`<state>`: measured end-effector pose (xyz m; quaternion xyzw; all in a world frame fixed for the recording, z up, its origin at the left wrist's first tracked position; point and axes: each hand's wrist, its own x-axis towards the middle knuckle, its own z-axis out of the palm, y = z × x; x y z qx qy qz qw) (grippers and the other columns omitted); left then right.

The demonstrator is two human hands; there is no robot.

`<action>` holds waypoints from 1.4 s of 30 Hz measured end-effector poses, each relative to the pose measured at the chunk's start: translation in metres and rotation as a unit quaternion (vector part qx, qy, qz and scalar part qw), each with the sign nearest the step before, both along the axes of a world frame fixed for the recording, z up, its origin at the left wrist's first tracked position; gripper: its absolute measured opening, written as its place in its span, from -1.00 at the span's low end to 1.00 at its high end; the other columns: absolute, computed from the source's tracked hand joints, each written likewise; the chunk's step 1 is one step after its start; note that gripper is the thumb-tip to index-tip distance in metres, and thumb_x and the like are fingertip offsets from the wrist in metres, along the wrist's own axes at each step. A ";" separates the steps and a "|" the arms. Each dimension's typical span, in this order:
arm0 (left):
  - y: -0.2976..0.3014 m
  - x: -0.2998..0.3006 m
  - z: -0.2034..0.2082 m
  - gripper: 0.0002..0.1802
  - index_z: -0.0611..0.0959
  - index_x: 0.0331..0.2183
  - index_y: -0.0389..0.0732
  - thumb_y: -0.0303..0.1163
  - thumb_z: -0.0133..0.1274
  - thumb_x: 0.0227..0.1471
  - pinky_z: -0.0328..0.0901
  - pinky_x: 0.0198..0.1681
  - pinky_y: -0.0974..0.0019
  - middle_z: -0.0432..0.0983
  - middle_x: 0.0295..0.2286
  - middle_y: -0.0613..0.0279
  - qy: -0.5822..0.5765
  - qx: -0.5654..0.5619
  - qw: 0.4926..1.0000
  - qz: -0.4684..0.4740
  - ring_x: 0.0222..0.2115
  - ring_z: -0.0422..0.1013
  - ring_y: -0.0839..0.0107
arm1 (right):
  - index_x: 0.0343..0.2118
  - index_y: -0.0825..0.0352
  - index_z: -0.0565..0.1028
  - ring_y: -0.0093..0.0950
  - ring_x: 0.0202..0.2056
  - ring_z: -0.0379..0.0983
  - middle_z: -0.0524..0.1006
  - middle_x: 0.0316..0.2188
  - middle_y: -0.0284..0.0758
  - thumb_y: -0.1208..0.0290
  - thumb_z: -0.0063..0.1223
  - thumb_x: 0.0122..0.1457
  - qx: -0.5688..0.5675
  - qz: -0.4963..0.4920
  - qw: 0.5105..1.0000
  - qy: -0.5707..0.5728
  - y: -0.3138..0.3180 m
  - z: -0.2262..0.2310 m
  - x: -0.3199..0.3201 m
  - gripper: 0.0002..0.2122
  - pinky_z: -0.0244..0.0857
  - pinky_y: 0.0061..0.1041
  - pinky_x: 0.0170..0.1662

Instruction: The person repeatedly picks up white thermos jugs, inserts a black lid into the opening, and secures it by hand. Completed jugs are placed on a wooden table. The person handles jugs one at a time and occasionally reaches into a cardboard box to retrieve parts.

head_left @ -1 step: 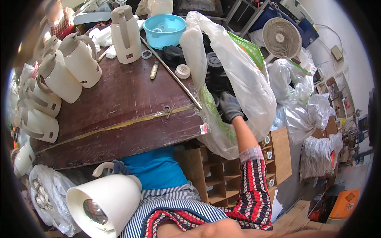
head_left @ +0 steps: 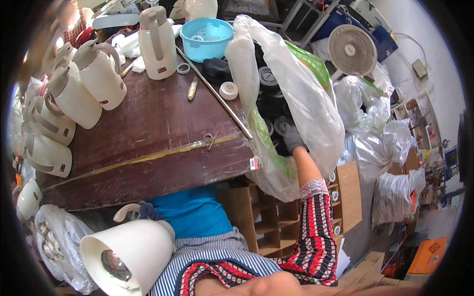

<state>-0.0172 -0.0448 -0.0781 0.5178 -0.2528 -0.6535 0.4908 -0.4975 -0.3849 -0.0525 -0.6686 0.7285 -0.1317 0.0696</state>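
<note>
My left hand (head_left: pixel 149 210), in a dark glove, is closed round the handle of a cream vacuum jug (head_left: pixel 133 246). The jug is tipped on its side across my lap, its wide open end showing a silvery inner flask (head_left: pixel 116 265). My right hand (head_left: pixel 296 139), in a grey glove, is inside a big white plastic bag (head_left: pixel 316 116) at the table's right edge. Its fingers grip the rim of a dark round lid (head_left: pixel 283 124); the fingertips are partly hidden. Several more dark lids, one with a grey ring top (head_left: pixel 267 77), fill the bag.
Several cream jugs (head_left: pixel 101 74) line the left of the brown table (head_left: pixel 148 133). A light blue basin (head_left: pixel 206 45), a metal rod (head_left: pixel 217 93) and a white cap (head_left: pixel 228 90) lie toward the back. Below the bag stands a divided carton (head_left: pixel 269 222); a fan (head_left: pixel 351 49) is beyond.
My right hand has drawn back slightly toward me inside the bag, and a dark round lid now shows at its fingers. The left hand and jug have barely shifted.
</note>
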 end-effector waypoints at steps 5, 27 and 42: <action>0.001 0.002 -0.008 -0.57 0.62 0.06 -0.23 -0.13 0.06 0.35 0.44 0.00 0.33 0.59 -0.07 0.19 -0.006 0.021 1.000 0.005 -0.11 0.50 0.43 | 0.03 0.25 0.52 -0.11 -0.02 0.51 0.59 -0.11 -0.19 0.53 0.08 0.13 0.232 -0.053 0.957 0.164 0.020 -0.071 -0.098 -0.64 0.42 -0.15 0.00; 0.013 0.004 -0.007 -0.61 0.63 0.03 -0.24 -0.20 0.12 0.31 0.43 -0.03 0.37 0.60 -0.11 0.25 0.047 -0.077 0.995 -0.031 -0.14 0.48 0.48 | -0.14 0.13 0.60 -0.21 0.00 0.47 0.55 -0.13 -0.31 0.34 0.30 -0.01 -0.071 0.647 0.759 -0.019 0.206 0.038 0.204 -0.69 0.40 -0.14 0.15; -0.041 0.021 -0.024 -0.64 0.65 0.02 -0.25 -0.24 0.15 0.29 0.43 -0.04 0.39 0.60 -0.13 0.28 -0.038 -0.111 0.989 -0.093 -0.17 0.47 0.52 | 0.25 0.27 0.36 -0.19 -0.08 0.61 0.58 -0.05 -0.13 -0.10 0.25 0.12 0.113 0.438 0.889 0.072 0.223 0.092 0.278 -0.27 0.56 -0.28 -0.17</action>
